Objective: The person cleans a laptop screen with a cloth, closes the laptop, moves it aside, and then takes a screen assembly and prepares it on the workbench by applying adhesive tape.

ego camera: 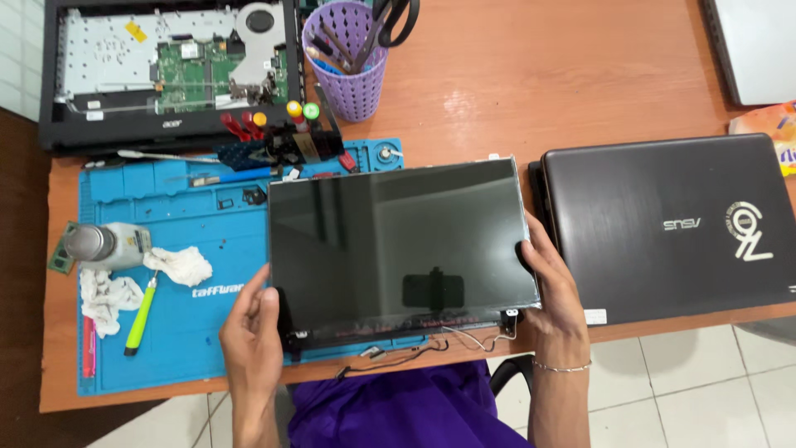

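Over the blue mat (166,348) on the counter (531,75), your left hand (253,332) and right hand (551,282) each grip an edge of the bare screen panel (398,245); it is out of its lid, thin cables (414,353) trailing, not yet refitted.

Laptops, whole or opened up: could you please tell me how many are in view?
3, perhaps. An opened laptop base sits top left with its boards exposed, a closed dark laptop lies at right, and a grey one, cut off by the frame, shows top right.

glossy black screen panel (398,249); blue work mat (166,332); purple lattice cup (347,62)
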